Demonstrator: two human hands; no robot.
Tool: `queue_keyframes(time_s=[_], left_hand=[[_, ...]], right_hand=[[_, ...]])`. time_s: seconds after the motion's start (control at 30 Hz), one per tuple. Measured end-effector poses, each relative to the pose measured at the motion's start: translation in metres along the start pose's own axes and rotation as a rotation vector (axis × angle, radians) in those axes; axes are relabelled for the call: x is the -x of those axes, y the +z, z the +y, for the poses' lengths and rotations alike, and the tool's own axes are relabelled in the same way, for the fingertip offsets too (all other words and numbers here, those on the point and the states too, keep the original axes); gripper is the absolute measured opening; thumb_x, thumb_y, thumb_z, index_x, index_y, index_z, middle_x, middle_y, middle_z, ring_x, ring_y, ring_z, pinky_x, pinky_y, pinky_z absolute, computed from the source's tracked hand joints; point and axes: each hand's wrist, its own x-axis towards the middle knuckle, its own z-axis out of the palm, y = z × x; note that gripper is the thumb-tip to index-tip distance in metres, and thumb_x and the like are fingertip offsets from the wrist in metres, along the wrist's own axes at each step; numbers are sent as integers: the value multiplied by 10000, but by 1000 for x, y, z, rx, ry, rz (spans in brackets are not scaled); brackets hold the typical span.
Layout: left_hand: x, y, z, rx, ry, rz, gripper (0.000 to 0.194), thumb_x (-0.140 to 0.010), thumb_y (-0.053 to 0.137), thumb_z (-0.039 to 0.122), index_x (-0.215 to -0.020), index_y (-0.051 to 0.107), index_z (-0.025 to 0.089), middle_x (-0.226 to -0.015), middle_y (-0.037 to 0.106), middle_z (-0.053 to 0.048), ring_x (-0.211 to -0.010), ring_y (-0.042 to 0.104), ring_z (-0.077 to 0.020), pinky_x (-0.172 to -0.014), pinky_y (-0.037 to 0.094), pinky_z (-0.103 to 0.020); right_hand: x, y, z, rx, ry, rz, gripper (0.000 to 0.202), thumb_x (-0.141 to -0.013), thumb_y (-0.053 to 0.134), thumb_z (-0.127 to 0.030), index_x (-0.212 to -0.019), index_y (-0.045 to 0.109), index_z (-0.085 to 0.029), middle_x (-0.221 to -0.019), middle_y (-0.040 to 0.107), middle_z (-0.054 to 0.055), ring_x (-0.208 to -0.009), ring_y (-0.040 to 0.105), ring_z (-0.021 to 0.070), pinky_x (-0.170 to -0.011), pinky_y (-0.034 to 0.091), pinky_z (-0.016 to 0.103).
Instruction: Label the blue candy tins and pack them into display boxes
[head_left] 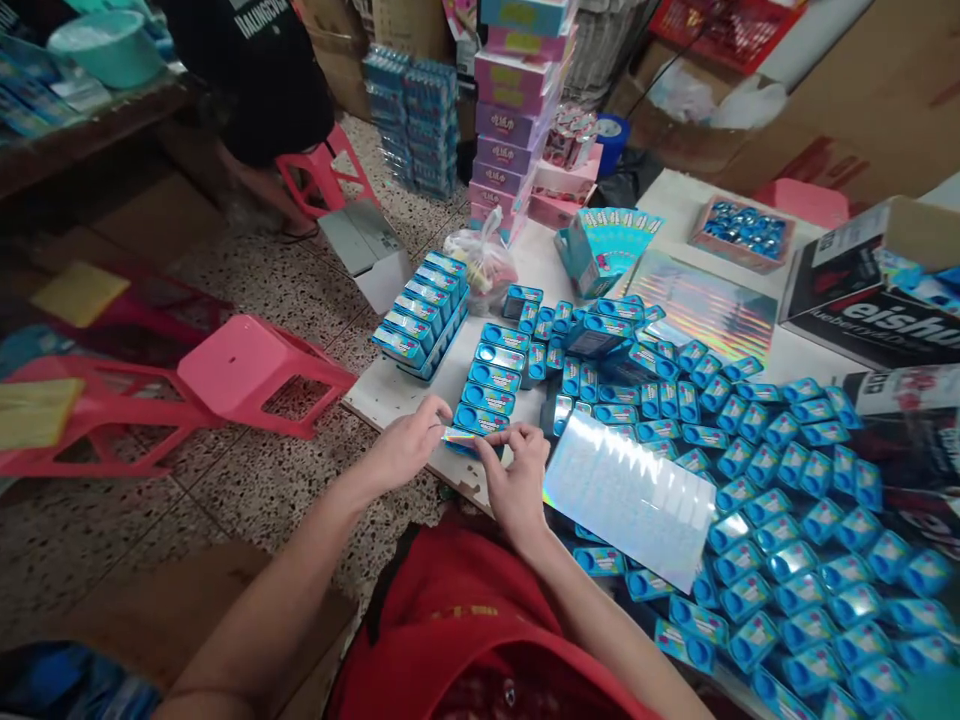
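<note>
Scanning left to right, we find a pink stool (232,362) between nine and ten o'clock from our fingers, then a tray of blue packs (426,308) at eleven. Our left hand (409,442) pinches one end of a shiny strip (459,436), which sits at the clock's centre above the nearest blue case (454,447); whether they touch, we cannot tell. A row of cases (492,377) runs toward twelve. Our right hand (517,470) narrows on the strip's other end. We judge this step to be lining strip up with case; the next move calls for level, even fingertips. Just past three lies a silvery sheet (630,498).
</note>
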Motion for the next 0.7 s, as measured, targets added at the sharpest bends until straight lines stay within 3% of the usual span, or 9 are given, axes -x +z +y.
queue_keyframes(time_s=[0.33,0.43,0.5,0.57,0.63,0.7], left_hand=[[-11,20,-24,214,-32,-52,134,-866,357,296,-945,432,219,-628,488,66,-628,515,-132,-609,396,-235],[-13,34,-37,207,-90,-30,130,-843,398,276,-942,464,222,-646,555,48,-658,563,-146,-648,430,-253],[-8,44,-44,197,-165,38,162,-843,417,294,-951,507,215,-743,633,0,-732,609,-170,-703,459,-284],[1,54,-46,248,-195,184,284,-886,379,373,-1042,537,196,-974,673,-77,-917,629,-197,-819,473,-324],[14,67,-44,287,-128,284,485,-926,276,491,-1219,498,175,-1249,583,-136,-1169,536,-216,-975,421,-362],[27,80,-41,248,-41,252,651,-919,185,595,-1352,416,168,-1407,453,-148,-1337,375,-231,-1082,328,-394]], right_hand=[[3,14,3,75,-29,99,195,-848,569,-357,-728,595,-206,-990,464,82,-1026,456,272,-889,361,453],[2,15,10,-12,50,155,211,-772,642,-373,-845,531,-210,-1013,440,82,-1016,458,263,-850,412,424],[2,16,15,-122,137,154,342,-739,661,-397,-958,474,-213,-1033,436,82,-963,482,237,-784,459,382],[2,18,17,-220,213,118,434,-730,664,-412,-1041,433,-217,-1063,446,83,-911,507,211,-732,485,348],[3,21,15,-269,263,91,497,-719,680,-414,-1086,409,-215,-1080,465,85,-884,523,198,-728,495,341],[5,24,10,-270,270,95,528,-710,695,-407,-1100,398,-211,-1073,482,85,-877,525,195,-748,498,349]])
